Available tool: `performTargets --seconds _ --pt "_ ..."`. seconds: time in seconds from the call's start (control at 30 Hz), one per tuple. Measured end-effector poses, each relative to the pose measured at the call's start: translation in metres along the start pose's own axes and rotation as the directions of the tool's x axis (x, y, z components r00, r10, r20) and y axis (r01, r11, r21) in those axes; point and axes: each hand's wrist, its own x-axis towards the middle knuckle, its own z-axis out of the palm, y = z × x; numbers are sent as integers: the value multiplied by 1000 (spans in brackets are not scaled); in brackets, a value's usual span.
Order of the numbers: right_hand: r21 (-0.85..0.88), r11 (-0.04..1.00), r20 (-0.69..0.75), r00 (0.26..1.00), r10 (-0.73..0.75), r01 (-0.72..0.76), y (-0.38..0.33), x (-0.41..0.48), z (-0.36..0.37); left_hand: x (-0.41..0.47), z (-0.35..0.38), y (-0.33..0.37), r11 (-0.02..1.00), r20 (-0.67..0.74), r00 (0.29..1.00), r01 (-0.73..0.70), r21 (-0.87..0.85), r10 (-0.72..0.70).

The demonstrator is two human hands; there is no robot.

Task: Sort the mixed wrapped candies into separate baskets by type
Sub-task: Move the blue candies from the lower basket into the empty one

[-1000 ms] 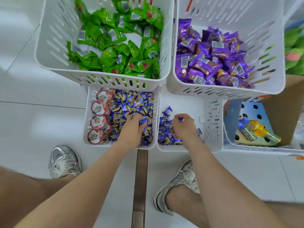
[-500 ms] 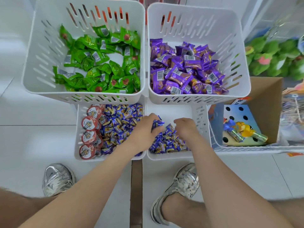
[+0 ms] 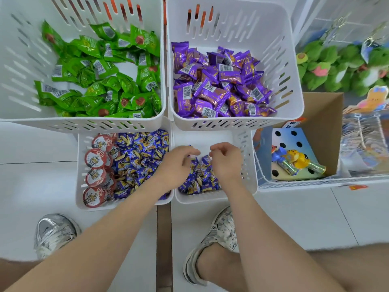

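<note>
Hands [image 3: 176,163] now both over one basket [image 3: 246,148]

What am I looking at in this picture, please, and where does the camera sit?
There is no machine: a person sorts candies with bare hands, and the single camera sits on their head, looking down. Four white baskets stand on the floor: green candies upper left, purple candies upper right, red-lidded cups beside blue candies lower left, and a pile of the same blue kind in the lower right basket. The left hand and right hand are above that pile with curled fingers; whether either pinches a candy is too small to tell. A cardboard box of toys stands to the right.
</note>
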Motion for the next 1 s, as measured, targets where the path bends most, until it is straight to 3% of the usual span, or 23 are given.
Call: performTargets --seconds 0.1,0.2,0.33,0.43,0.53,0.63,0.77,0.87,1.0 --pt "-211 954 85 976 -198 212 -10 -21 23 -20 -20 -21 1000 -415 910 -1 21 10" --pt "-372 783 336 859 -386 498 -18 -48 61 -33 -43 -48 980 -560 820 187 62 -120" --pt "-489 454 654 657 -374 745 -25 -66 112 -28 -63 -82 940 -422 892 269 208 -161" --pt "-576 330 676 663 -320 747 -20 -59 142 -16 -73 -91 937 -259 948 249 243 -185" --pt "-644 339 634 726 -266 686 -18 -39 162 4 -81 -97 954 -144 962 254 162 -232" --pt "-651 338 645 730 -226 680 -23 -16 179 30 -97 -109 949 -163 955 272 160 -246" --pt "-674 340 643 747 -167 656 -14 14 207 45 -112 -107 860 -136 934 358 362 -331" --pt "-694 309 644 753 -136 650 -9 19 216 52 -110 -115 772 -24 945 280 570 -325" --pt "-657 324 706 706 -52 681 -26 4 199 44 -107 -126 741 64 946 205 640 -317"
